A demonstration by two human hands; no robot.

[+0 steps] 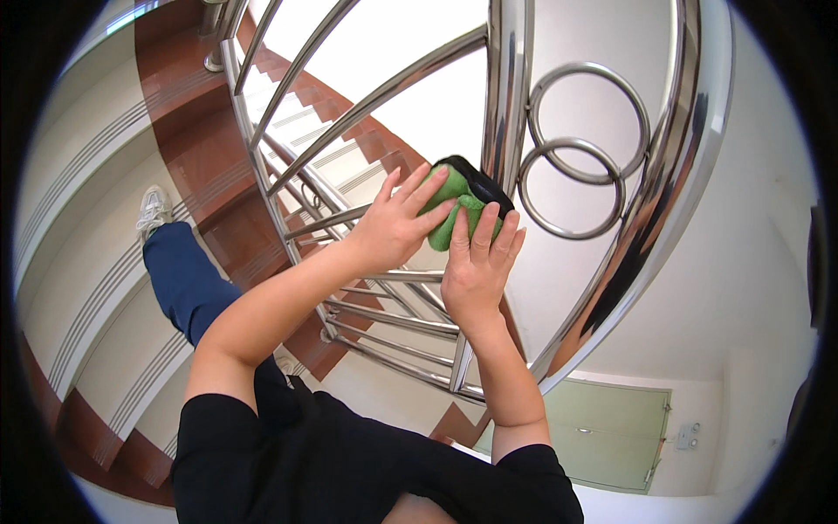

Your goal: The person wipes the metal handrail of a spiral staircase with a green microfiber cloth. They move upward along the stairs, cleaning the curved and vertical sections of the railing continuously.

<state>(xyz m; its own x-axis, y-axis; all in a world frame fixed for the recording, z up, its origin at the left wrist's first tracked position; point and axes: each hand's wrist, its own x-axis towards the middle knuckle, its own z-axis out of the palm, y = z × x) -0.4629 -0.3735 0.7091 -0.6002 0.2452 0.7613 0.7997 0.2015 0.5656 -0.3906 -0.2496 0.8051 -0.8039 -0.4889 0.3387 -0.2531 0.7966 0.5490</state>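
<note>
A green cloth (pixel 449 187) lies bunched against a dark, glossy black piece (pixel 488 191) beside a thick upright post (pixel 506 85) of the stainless steel stair railing. My left hand (pixel 402 223) presses on the cloth from the left, its fingers spread over the green fabric. From below, my right hand (pixel 481 268) reaches up with its fingertips on the cloth and along the edge of the black piece. Whether the black piece is separate from the cloth cannot be told. Both palms are turned away from view.
Two interlocked metal rings (pixel 582 177) sit between the post and the curved steel handrail (pixel 681 157). Slanting metal bars (pixel 373 105) extend left. Pale stair treads (pixel 98 275) with dark red edging run down the left, where a shoe (pixel 154 208) rests. A green door (pixel 609 432) stands lower right.
</note>
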